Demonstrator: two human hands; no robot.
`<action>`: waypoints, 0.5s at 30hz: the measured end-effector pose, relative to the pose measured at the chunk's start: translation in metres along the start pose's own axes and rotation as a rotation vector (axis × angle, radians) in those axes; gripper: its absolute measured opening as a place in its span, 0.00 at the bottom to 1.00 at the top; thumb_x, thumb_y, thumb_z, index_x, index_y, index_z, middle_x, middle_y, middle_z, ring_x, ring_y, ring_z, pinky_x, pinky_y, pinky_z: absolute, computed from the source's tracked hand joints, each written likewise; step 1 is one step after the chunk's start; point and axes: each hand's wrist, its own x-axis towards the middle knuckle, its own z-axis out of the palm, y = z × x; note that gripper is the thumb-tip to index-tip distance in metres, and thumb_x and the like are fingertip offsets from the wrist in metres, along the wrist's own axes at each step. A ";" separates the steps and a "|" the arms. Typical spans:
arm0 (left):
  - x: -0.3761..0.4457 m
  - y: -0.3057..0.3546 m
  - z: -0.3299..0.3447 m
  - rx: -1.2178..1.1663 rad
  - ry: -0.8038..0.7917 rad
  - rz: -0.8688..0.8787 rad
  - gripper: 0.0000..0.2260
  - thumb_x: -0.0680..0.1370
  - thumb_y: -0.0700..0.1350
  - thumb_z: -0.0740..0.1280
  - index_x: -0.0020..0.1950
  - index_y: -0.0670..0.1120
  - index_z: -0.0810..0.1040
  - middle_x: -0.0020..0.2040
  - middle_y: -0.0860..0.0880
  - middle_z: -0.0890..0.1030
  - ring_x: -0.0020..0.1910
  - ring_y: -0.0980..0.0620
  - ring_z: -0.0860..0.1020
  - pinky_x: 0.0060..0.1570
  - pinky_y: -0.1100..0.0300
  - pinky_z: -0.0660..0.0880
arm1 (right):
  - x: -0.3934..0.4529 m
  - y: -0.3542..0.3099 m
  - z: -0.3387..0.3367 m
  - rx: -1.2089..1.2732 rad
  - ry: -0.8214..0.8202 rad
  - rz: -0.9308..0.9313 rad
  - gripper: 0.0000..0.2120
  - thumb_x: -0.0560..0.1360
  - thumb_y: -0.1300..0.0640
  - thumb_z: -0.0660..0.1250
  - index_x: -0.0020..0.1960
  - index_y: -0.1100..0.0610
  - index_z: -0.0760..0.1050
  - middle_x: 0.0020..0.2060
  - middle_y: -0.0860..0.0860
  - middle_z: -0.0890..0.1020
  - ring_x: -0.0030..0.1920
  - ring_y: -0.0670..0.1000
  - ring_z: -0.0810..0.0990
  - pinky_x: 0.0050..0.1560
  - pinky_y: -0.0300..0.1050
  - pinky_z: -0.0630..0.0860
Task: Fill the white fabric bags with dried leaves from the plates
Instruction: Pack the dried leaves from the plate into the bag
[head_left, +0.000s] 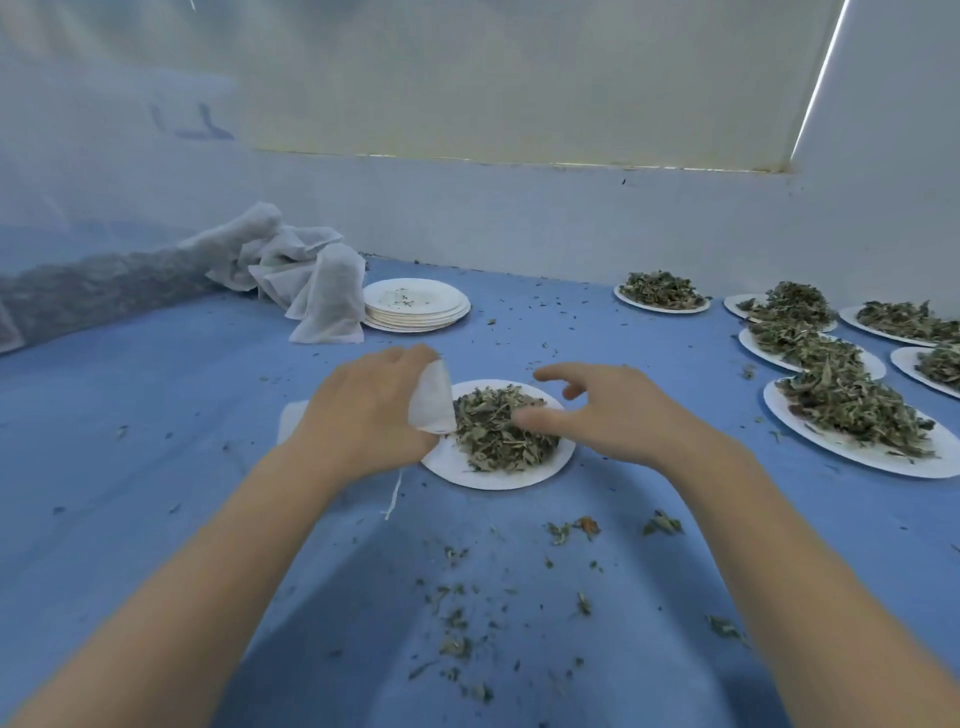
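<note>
Holding a white bag (432, 399) at the left edge of the near plate (498, 475), the left hand (363, 415) has its fingers curled around the fabric. The right hand (602, 410) hovers above the leaves (498, 426) on that plate, fingers spread and loose, grasping nothing. More plates with leaves (847, 410) stand at the right. Behind are empty stacked plates (415, 306) and a heap of bags (306, 275), all on the blue cloth (156, 415).
</note>
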 end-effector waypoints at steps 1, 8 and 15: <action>0.001 -0.002 0.003 -0.035 -0.012 -0.026 0.26 0.68 0.51 0.69 0.64 0.54 0.66 0.58 0.52 0.73 0.56 0.47 0.72 0.44 0.59 0.62 | 0.001 0.001 0.004 0.005 -0.024 0.005 0.31 0.67 0.33 0.66 0.67 0.41 0.68 0.63 0.46 0.73 0.56 0.46 0.71 0.51 0.42 0.66; 0.003 -0.018 0.016 -0.184 -0.036 -0.021 0.25 0.67 0.48 0.70 0.62 0.54 0.68 0.57 0.53 0.72 0.56 0.50 0.71 0.50 0.57 0.68 | 0.017 -0.017 0.031 -0.204 0.110 -0.135 0.27 0.74 0.38 0.62 0.70 0.46 0.67 0.64 0.50 0.72 0.66 0.52 0.65 0.67 0.52 0.64; 0.008 -0.031 0.021 -0.195 -0.033 0.026 0.23 0.68 0.49 0.70 0.61 0.56 0.68 0.56 0.56 0.72 0.56 0.52 0.71 0.49 0.59 0.66 | 0.035 -0.025 0.030 -0.326 0.015 -0.109 0.17 0.76 0.45 0.61 0.64 0.47 0.73 0.53 0.48 0.75 0.59 0.51 0.71 0.61 0.49 0.63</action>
